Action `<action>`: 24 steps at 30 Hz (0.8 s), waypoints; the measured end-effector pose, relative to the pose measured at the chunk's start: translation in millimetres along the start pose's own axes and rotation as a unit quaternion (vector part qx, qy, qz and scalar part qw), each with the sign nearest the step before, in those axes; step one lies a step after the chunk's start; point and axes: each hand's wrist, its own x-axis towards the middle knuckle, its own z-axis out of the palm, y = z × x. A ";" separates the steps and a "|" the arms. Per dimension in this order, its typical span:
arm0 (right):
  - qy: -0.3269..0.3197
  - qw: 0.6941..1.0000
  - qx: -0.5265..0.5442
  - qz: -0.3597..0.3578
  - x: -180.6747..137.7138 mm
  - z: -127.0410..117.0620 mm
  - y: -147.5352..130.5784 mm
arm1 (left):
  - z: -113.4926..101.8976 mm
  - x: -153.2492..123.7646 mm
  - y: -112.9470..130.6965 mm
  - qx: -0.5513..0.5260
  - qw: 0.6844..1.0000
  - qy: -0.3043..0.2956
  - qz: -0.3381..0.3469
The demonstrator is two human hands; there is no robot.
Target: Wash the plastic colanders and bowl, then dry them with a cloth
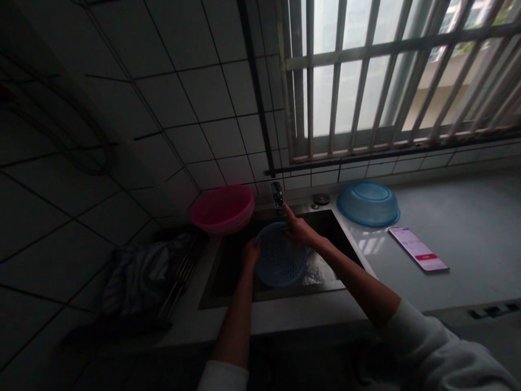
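A blue plastic colander (280, 260), its base dotted with holes, sits tilted in the sink (356, 252). At its left rim, my left hand (251, 252) is closed around the edge. My right hand (301, 231) is above the colander's right side, index finger stretched toward the metal faucet (277, 195). The fingertip is at the lower right of the faucet; whether it touches is hard to tell. My other right fingers look bent and partly hidden, with nothing visible in them. Wet, rippled shine shows on the sink floor right of the colander.
A pink basin (223, 209) stands at the sink's back left corner. Right of the sink lie an upside-down blue basin (369, 203) and a phone (419, 248) with a lit screen. A striped cloth (138, 277) is at the left. A barred window (391, 76) rises behind the counter.
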 end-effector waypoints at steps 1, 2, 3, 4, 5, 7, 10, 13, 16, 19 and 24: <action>0.005 1.000 0.029 -0.010 1.1 1.8 3.8 | 0.2 -0.5 0.8 -0.007 1.000 -0.001 0.003; 0.007 0.998 0.054 -0.014 1.2 3.3 8.9 | 0.3 -0.8 1.5 -0.017 1.000 0.000 0.005; 0.003 0.998 0.067 -0.009 -0.3 4.7 15.3 | 0.4 -1.0 2.2 -0.031 1.000 0.001 0.007; -0.008 0.998 0.061 0.008 -3.4 6.0 22.9 | 0.4 -0.9 2.7 -0.047 0.999 0.006 0.008; -0.026 0.999 0.034 0.033 -8.3 7.5 31.0 | 0.5 -0.6 3.1 -0.066 0.998 0.014 0.007; -0.080 0.990 -0.071 0.094 -21.3 10.6 46.3 | 1.4 0.7 4.0 -0.103 0.994 0.030 0.007; -0.142 0.955 -0.221 0.135 -39.0 16.9 58.2 | 4.0 3.5 6.3 -0.152 0.988 0.027 0.022; -0.171 0.944 -0.267 0.090 -44.7 27.6 53.9 | 6.3 5.9 8.1 -0.194 0.981 0.012 0.014; -0.185 0.938 -0.284 0.068 -43.0 41.2 44.3 | 7.6 6.6 7.6 -0.295 0.955 0.012 -0.031; -0.156 0.931 -0.326 0.059 -43.4 51.6 39.6 | 8.1 5.6 6.6 -0.421 0.905 -0.007 -0.067; -0.158 0.924 -0.341 0.068 -47.7 58.5 43.3 | 8.5 3.2 10.0 -0.458 0.886 -0.010 -0.075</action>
